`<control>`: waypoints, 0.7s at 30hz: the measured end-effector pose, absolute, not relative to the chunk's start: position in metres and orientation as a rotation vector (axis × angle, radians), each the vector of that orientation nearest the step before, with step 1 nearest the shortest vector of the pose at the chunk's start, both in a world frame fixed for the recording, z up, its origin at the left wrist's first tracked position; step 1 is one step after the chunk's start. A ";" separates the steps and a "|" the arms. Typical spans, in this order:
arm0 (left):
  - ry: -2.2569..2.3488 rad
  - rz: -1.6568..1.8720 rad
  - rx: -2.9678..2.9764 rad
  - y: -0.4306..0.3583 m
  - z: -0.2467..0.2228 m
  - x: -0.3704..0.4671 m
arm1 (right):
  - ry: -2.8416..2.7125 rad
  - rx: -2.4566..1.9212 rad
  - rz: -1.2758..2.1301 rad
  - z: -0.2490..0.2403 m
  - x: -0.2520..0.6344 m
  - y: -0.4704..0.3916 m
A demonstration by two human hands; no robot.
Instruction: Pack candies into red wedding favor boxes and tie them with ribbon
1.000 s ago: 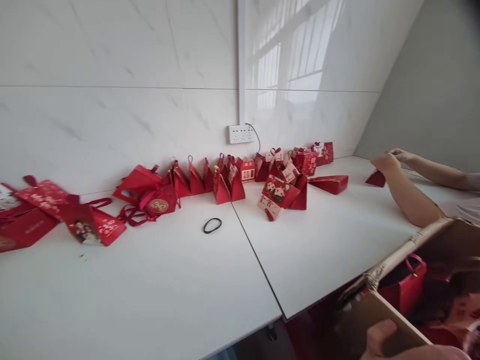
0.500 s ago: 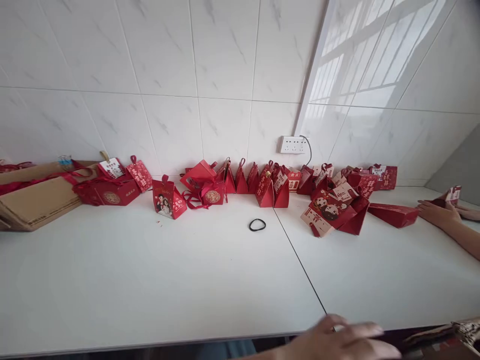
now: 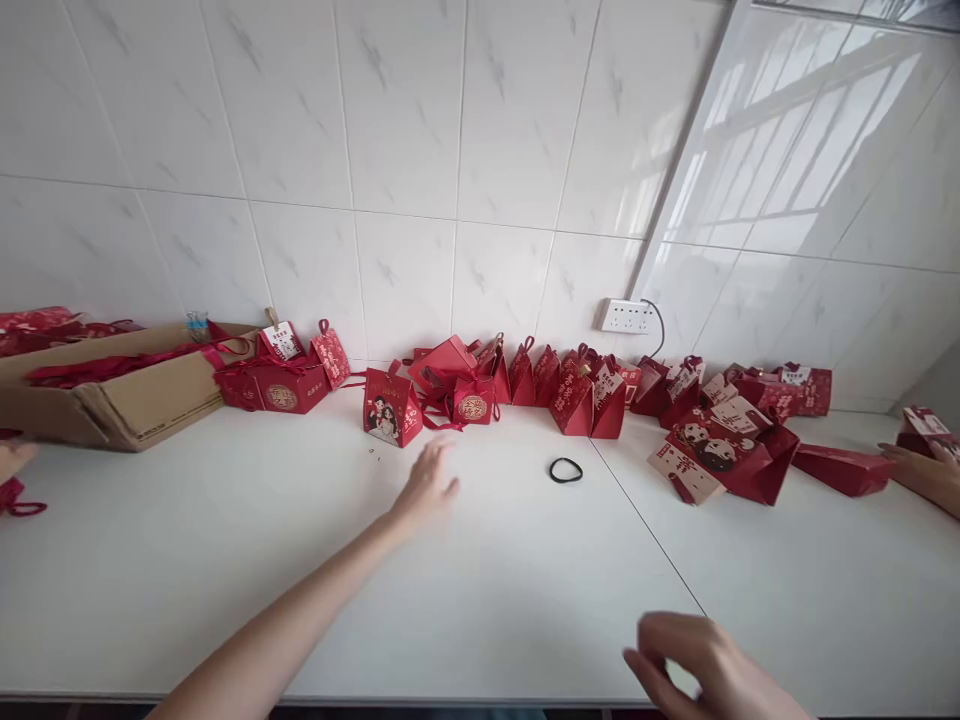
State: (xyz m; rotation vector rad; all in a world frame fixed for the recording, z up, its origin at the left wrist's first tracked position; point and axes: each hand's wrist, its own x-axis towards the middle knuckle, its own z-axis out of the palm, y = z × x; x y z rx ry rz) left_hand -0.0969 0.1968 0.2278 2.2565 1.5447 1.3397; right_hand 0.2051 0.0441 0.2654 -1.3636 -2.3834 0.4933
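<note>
My left hand [image 3: 429, 482] reaches over the white tabletop, with its fingers outstretched, thumb apart and nothing held. Just beyond its fingertips stand a red gift box [image 3: 391, 408] printed with a couple and a red ribboned box [image 3: 472, 400] with a round gold emblem. Near the front edge hovers my right hand [image 3: 705, 660], loosely curled, a gap showing between thumb and fingers and nothing visible in it. A black elastic band [image 3: 565, 470] lies between the two hands, touched by neither.
Several red gift boxes [image 3: 586, 395] line the tiled wall. A cardboard carton [image 3: 165, 405] holds red items at left. Toppled boxes [image 3: 720, 450] lie at right. Other people's hands show at the left edge [image 3: 13, 460] and right edge [image 3: 926, 472]. A power strip [image 3: 627, 316] is on the wall.
My left arm has come into view and stretched toward the printed box. My right hand has lifted and curled its fingers. The view has shifted left, and another person's hand appears at left.
</note>
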 end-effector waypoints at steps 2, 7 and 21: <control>1.762 1.504 2.019 0.217 0.223 -0.116 | -2.288 -1.442 0.673 0.264 0.192 0.074; 2.066 1.642 1.533 0.241 0.216 -0.139 | -1.929 -1.469 0.989 0.241 0.152 0.144; 2.259 1.514 1.301 0.283 0.230 -0.156 | -1.472 -1.204 1.287 0.215 0.107 0.222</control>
